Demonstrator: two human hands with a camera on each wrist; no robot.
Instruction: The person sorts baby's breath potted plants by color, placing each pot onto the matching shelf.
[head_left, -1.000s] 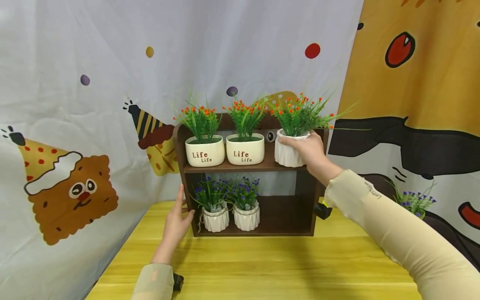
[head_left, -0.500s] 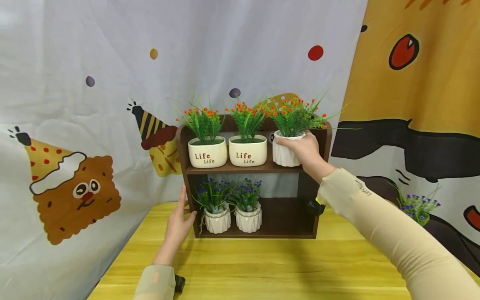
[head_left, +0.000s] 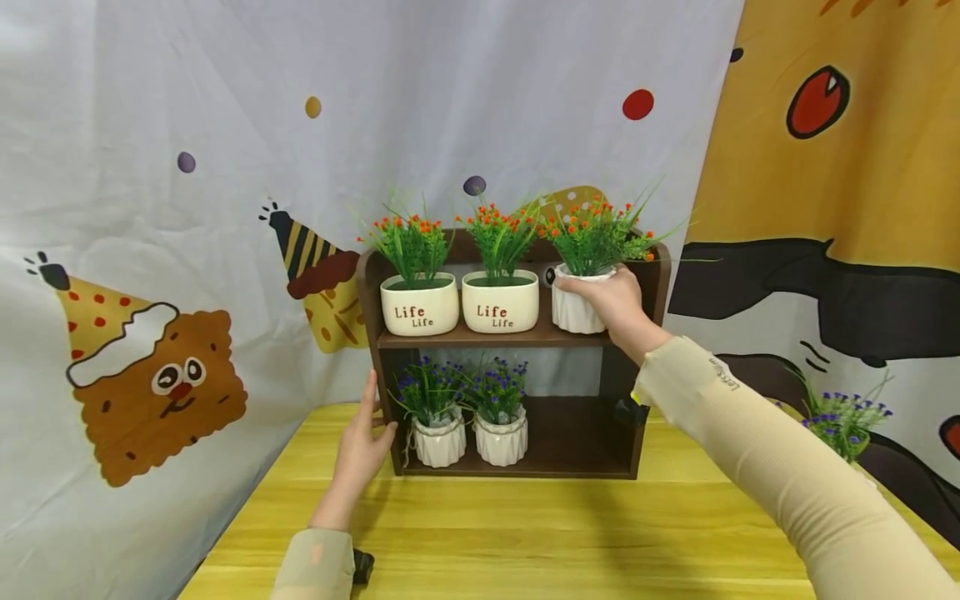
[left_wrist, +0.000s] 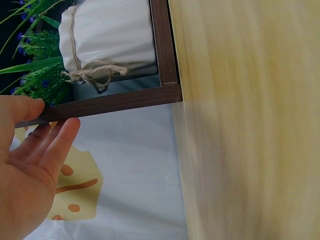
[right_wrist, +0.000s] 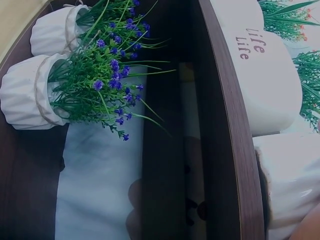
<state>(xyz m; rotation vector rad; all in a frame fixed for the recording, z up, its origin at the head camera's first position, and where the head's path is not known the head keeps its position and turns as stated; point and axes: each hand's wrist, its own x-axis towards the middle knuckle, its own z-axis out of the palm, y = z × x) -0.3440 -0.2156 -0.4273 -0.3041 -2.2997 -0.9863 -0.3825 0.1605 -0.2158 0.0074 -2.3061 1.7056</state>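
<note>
My right hand (head_left: 617, 302) grips a white ribbed flower pot (head_left: 572, 310) with orange-flowered greenery, thumb across its front near the rim. Its base is at the upper board of a dark brown two-tier shelf (head_left: 577, 442), right of two cream oval pots (head_left: 500, 302) marked "Life". The right wrist view shows only a bit of that hand beside the white pot (right_wrist: 295, 170). My left hand (head_left: 362, 454) pinches the shelf's left side panel (left_wrist: 120, 102), with the thumb at the front edge and fingers along the outside.
Two white ribbed pots (head_left: 501, 442) tied with twine, holding purple flowers, stand on the lower board at left. Another purple-flowered plant (head_left: 847, 425) stands far right, partly behind my right sleeve. The shelf stands on a yellow wood-grain table (head_left: 480, 533) before a cartoon-print curtain (head_left: 525, 83).
My right hand has shifted the white pot slightly left along the upper board, nearer the middle cream pot. The left hand keeps its place on the shelf's side. The head view has turned slightly left.
</note>
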